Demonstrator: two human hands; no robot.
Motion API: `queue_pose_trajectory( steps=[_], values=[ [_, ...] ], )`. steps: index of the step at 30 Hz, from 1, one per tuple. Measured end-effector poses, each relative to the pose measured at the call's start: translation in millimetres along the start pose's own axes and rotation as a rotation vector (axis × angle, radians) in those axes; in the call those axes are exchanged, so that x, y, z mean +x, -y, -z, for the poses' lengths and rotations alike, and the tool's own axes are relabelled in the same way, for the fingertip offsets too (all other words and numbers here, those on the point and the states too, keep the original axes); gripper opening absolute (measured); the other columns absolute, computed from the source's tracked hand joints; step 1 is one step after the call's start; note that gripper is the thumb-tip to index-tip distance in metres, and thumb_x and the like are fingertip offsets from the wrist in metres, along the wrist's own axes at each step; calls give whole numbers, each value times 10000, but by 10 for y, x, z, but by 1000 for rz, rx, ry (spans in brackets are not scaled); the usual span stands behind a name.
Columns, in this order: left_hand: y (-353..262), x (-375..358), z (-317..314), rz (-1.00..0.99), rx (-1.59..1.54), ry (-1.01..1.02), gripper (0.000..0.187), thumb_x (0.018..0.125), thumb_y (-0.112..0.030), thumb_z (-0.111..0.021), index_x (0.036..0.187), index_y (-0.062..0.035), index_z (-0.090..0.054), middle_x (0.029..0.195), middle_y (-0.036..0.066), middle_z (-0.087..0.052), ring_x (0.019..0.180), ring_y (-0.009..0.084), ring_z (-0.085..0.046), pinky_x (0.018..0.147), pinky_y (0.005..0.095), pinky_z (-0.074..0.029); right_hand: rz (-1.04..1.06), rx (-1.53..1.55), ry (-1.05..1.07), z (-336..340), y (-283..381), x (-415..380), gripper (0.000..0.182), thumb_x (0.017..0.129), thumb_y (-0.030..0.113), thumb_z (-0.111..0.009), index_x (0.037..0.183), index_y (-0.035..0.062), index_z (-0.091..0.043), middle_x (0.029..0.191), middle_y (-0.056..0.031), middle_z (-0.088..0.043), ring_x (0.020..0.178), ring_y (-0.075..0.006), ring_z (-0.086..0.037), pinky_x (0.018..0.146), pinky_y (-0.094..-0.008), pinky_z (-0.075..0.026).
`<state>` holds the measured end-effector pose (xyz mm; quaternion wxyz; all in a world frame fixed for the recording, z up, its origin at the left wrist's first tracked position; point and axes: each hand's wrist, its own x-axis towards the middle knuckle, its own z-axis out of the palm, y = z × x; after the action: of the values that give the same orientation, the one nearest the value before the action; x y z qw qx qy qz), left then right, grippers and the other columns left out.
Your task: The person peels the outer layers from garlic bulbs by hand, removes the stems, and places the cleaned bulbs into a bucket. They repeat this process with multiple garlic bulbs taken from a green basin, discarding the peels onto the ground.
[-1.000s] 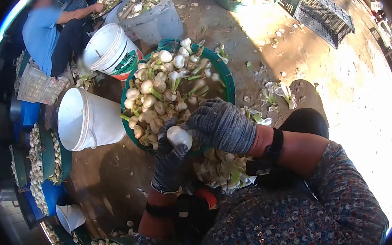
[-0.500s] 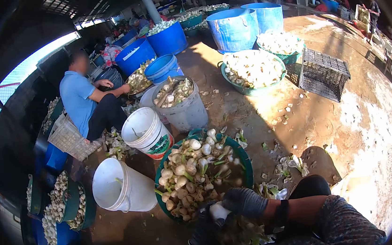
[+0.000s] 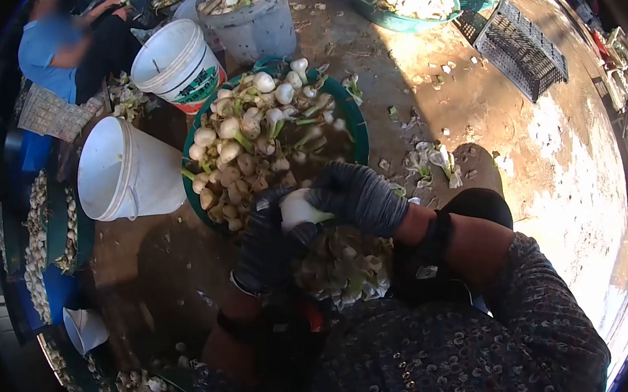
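Note:
A white garlic bulb with a short green stem sits between my two gloved hands. My left hand, in a dark glove, is closed around the bulb's left and lower side. My right hand, in a grey glove, has its fingers bent onto the right side near the stem. Just beyond them stands a green tub heaped with garlic bulbs, some with green stems. Below my hands lies a pile of peeled-off leaves and skins, partly in shadow.
A white bucket stands left of the tub, with a printed bucket and a grey bucket behind. A person in blue sits at upper left. A black crate lies at right; leaf scraps litter the floor.
The view has tipped down, so the tub and buckets sit higher and further left. Both hands now show more clearly around the bulb, in front of the tub.

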<state>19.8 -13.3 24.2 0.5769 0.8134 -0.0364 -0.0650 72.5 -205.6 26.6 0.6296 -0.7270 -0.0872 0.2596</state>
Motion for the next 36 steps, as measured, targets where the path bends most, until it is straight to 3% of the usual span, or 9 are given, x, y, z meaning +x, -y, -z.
queue_pose_trajectory(
  steps=[6,8,14,21,23,26,29,34,36],
  values=[
    [178,21,10,-232,223,-32,587,768,-228,-722,1242,2,-462,1106,161,-565,1000,293,-591,862,388,-490,192,-82,-167,-122,4,-19,148,881,166,-672,901,32,-613,776,-45,-609,759,-80,-551,683,-291,-485],
    [475,-8,-21,-81,67,-69,619,738,-229,-752,1240,5,-475,1093,159,-572,992,296,-596,852,388,-496,576,-331,-242,-138,-38,-13,156,865,177,-668,886,34,-609,778,-119,-642,731,-236,-643,683,-351,-510],
    [-60,-25,-26,-239,162,-42,565,751,-214,-733,1214,8,-497,1047,146,-592,948,277,-612,834,376,-505,258,-259,-171,-80,-64,82,158,865,162,-662,940,35,-605,820,-135,-653,754,-256,-653,696,-356,-517],
    [3,-106,36,-77,195,-73,594,718,-196,-769,1204,11,-499,1042,140,-593,942,259,-614,839,368,-505,422,72,-60,-111,-16,28,186,864,180,-671,962,33,-611,835,-133,-660,785,-246,-658,726,-344,-517],
    [46,-115,30,-544,769,-88,595,725,-182,-766,1218,9,-493,1068,150,-586,951,262,-612,836,368,-507,503,-149,-91,-120,-12,20,198,839,189,-700,926,29,-622,842,-128,-665,785,-242,-661,728,-340,-518],
    [357,-114,-65,-107,47,-56,576,742,-179,-750,1223,11,-495,1102,164,-578,958,268,-611,832,366,-508,414,-294,-34,-118,14,-45,211,822,206,-716,893,29,-627,821,-125,-665,770,-251,-659,722,-346,-518],
    [57,-127,-45,-189,241,6,527,810,-138,-692,1256,4,-450,1126,163,-567,1036,291,-588,882,384,-492,353,-307,-165,-76,-15,63,193,853,171,-708,954,17,-650,788,-59,-647,703,-119,-591,693,-299,-506],
    [-62,-51,-36,-199,192,71,547,817,-167,-690,1268,14,-439,1114,170,-572,1033,300,-588,887,389,-490,243,-278,-179,118,-87,238,212,898,197,-654,998,10,-640,818,-74,-657,761,-115,-600,719,-309,-504],
    [-5,5,-22,-197,176,40,564,820,-188,-692,1281,9,-434,1112,172,-573,1032,302,-588,882,390,-492,422,-154,-82,42,-172,187,337,873,311,-675,1011,10,-614,874,-116,-666,804,-209,-645,736,-343,-517]
  ],
)
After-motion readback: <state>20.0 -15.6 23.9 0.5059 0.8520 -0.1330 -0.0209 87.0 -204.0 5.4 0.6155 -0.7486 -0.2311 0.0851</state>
